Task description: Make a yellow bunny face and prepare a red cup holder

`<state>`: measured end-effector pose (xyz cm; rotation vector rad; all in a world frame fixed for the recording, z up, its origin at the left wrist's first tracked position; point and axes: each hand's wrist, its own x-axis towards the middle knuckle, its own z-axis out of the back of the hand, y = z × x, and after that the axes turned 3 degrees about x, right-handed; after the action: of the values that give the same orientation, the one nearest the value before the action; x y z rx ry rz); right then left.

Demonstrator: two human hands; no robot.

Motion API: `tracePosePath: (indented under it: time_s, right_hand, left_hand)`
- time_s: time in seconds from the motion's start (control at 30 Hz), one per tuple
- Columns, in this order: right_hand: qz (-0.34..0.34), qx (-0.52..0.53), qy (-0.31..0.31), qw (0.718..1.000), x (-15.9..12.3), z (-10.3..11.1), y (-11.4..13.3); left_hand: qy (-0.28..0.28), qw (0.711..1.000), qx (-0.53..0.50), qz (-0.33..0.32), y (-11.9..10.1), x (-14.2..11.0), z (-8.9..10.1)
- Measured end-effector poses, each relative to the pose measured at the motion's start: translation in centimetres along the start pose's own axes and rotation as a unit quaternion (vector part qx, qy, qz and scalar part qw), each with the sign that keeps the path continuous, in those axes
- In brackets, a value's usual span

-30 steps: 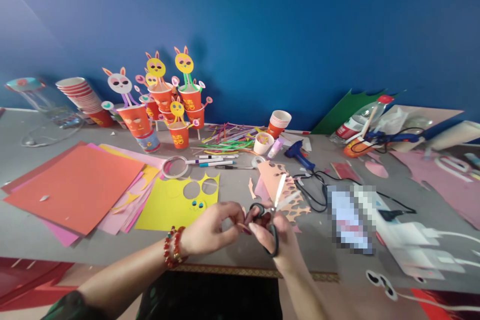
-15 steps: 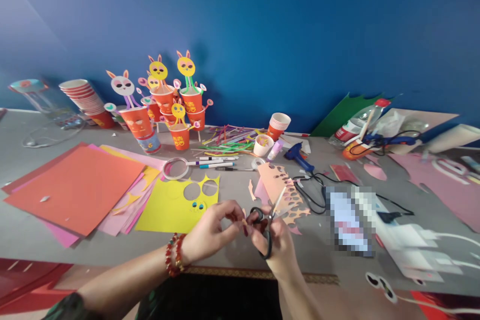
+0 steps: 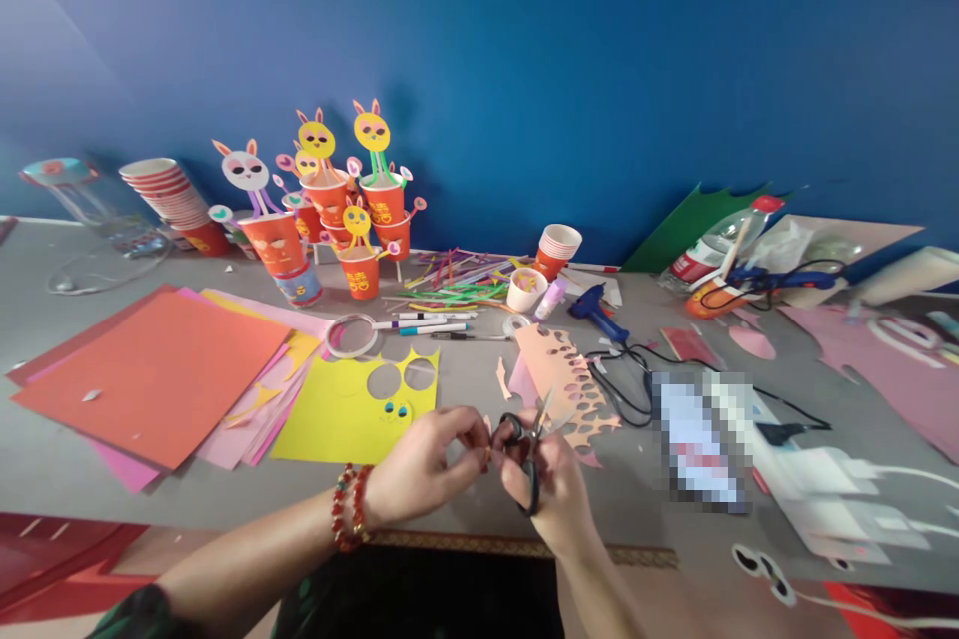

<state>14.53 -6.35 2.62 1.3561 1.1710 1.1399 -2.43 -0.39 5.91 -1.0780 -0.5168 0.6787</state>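
My right hand holds black-handled scissors, their blades pointing up and away from me. Closed in a pinch, my left hand meets the right fingertips just above the table's front edge. A tiny orange-looking bit shows between the fingertips; it is too small to name. Behind my left hand lies a yellow paper sheet with round holes cut out and a small face with blue eyes on it. Peach paper full of cut-outs lies beyond the scissors.
Orange and pink paper sheets are stacked at left. Rabbit figures stand in red paper cups at the back. Pens, colourful pipe cleaners and a blue glue gun lie mid-table. A blurred-out phone-like object and white power strip are at right.
The scissor blades have tilted slightly lower and turned a little. My left fingers have shifted slightly, still pinched by the right fingertips.
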Motion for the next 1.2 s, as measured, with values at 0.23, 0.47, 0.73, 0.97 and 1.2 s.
tracePosePath:
  time_s: [0.23, 0.47, 0.73, 0.97, 1.2]
  right_hand:
    - [-0.018, -0.029, -0.019, 0.999, -0.3, 0.0, 0.0]
    - [-0.135, -0.005, 0.095, 0.986, -2.0, 1.1, -0.6]
    - [-0.151, -0.001, 0.144, 0.978, -3.0, 0.6, -0.6]
    - [-0.153, -0.056, 0.117, 0.980, -3.2, 0.5, -1.3]
    - [-0.150, -0.083, 0.097, 0.980, -3.2, 0.2, -1.3]
  left_hand:
    - [-0.018, 0.997, -0.075, 0.023, 0.4, -0.1, -0.5]
    - [-0.042, 0.989, -0.137, 0.045, -0.1, 0.0, 0.4]
    - [-0.052, 0.982, -0.167, 0.070, -0.1, 0.3, 0.1]
    - [-0.061, 0.985, -0.148, 0.071, -0.2, 0.1, 0.3]
    - [-0.060, 0.988, -0.123, 0.079, -0.3, 0.1, 0.4]
